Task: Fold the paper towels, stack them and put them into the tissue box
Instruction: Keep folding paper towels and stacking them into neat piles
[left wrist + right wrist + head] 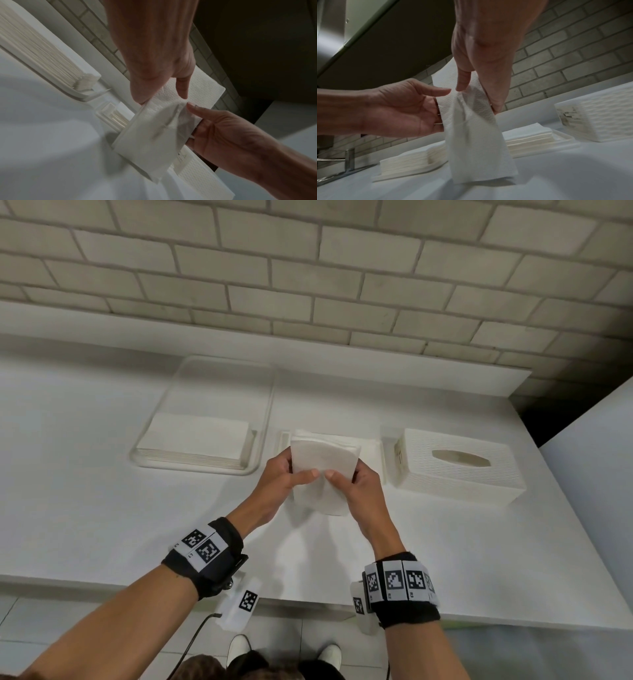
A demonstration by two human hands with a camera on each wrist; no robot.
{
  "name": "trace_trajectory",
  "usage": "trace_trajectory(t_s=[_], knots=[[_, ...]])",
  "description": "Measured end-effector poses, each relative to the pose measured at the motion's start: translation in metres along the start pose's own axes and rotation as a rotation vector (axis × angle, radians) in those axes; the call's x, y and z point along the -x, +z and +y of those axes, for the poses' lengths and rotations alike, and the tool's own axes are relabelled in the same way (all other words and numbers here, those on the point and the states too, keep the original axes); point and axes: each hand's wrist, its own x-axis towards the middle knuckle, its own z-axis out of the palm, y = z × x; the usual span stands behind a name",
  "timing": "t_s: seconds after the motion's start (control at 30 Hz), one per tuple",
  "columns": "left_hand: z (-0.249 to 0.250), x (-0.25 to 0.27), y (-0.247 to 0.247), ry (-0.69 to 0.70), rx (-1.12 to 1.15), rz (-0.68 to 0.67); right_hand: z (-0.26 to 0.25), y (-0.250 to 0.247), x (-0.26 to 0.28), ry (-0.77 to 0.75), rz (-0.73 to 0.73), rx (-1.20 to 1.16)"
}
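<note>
Both hands hold one white paper towel (pixel 323 474) upright above the white counter, its lower edge hanging near the surface. My left hand (pixel 294 472) pinches its left side, thumb in front and fingers behind. My right hand (pixel 352 477) pinches the right side the same way. In the left wrist view the paper towel (pixel 150 135) looks doubled over; in the right wrist view the paper towel (pixel 476 148) hangs creased. A stack of flat towels (pixel 195 443) lies in a clear tray (pixel 267 405) at left. Folded towels (pixel 530 135) sit in a small tray (pixel 282 441) behind the hands. The white tissue box (pixel 459 470) stands at right.
A brick wall (pixel 308 268) backs the counter, with a raised ledge (pixel 411 371) along it. The counter's front edge (pixel 308 606) is near my wrists and its right edge (pixel 548 474) lies just past the box. A metal tap (pixel 349 159) stands far left.
</note>
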Motion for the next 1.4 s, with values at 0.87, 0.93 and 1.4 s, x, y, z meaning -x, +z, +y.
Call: trace_trajectory(t_s=[0.87,0.93,1.4], knots=[[-0.010,0.000,-0.064,-0.117,0.015,0.092,0.033,-0.048,0.001,0.189,0.029,-0.047],[-0.018,0.003,-0.067,-0.134,-0.001,0.097,0.040,-0.046,0.004,0.182,0.053,-0.019],[-0.038,0.010,-0.073,-0.114,-0.146,0.131,0.059,-0.048,0.009,0.179,0.033,0.055]])
